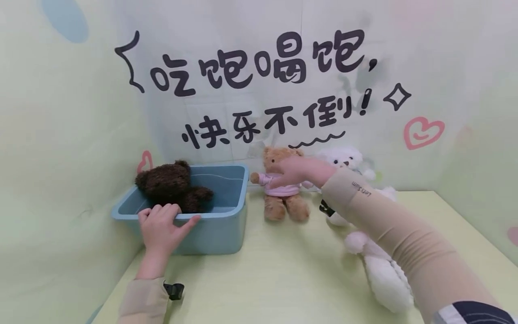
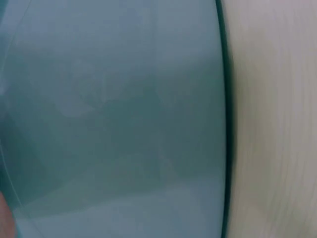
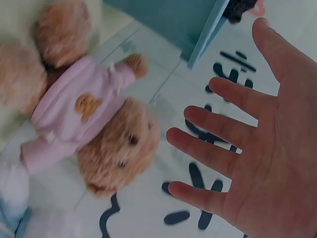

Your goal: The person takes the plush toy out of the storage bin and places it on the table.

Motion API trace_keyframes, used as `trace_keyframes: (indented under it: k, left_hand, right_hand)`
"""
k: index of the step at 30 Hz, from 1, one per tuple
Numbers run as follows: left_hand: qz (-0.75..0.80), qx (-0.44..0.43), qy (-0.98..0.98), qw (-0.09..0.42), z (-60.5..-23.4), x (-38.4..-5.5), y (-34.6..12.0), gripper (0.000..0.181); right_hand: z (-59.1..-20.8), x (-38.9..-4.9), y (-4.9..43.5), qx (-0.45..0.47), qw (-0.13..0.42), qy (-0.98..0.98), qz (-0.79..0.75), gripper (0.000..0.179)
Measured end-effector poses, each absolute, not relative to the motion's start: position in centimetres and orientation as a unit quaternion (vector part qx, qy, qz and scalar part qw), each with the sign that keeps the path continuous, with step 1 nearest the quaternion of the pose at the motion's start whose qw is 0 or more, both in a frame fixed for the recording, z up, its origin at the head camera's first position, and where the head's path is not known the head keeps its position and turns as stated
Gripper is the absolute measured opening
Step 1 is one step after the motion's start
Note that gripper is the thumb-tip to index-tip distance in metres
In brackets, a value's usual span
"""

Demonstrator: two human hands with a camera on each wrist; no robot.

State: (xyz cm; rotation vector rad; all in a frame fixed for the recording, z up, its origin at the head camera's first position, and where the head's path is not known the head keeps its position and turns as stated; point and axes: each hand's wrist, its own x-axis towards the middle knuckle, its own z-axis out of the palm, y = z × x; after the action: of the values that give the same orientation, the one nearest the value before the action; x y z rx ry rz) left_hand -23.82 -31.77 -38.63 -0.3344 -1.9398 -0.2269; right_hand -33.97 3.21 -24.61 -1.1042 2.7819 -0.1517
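At the left of the head view, my left hand [image 1: 162, 229] grips the near rim of a blue plastic bin [image 1: 214, 234], fingers curled over the edge and thumb along it. A dark brown teddy bear [image 1: 166, 182] leans inside the bin. In the left wrist view the bin's wall [image 2: 114, 124] fills most of the picture. My right hand [image 1: 299, 170] reaches in front of a tan teddy bear [image 1: 283, 208] in a pink sweater, which sits by the back wall. Seen from the right wrist, its fingers [image 3: 213, 151] are spread, apart from the tan bear [image 3: 121, 144].
A white plush bear [image 1: 348, 157] sits right of the tan one, partly hidden by my right forearm. Nearer, a white plush toy [image 1: 390, 283] lies on the pale yellow table [image 1: 275, 279]. A printed wall sheet [image 1: 259, 27] stands behind.
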Motion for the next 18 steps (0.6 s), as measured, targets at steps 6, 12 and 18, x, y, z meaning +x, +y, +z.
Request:
trace_keyframes:
  k: [6, 12, 18]
  left_hand:
    - [-0.084, -0.159, -0.835, 0.521, -38.3, -24.0, -31.8, 0.074]
    - [-0.077, -0.159, -0.849, 0.497, -38.2, -24.2, -32.3, 0.074]
    - [-0.077, -0.156, -0.845, 0.506, -38.2, -23.8, -32.9, 0.072]
  right_hand:
    - [-25.7, -33.1, 1.0, -0.406, 0.063, 0.911, -0.029, 0.062]
    - [-26.3, -32.6, -0.5, -0.424, 0.065, 0.903, -0.028, 0.056]
    - [-26.5, -32.0, -1.7, -0.429, 0.080, 0.900, -0.024, 0.057]
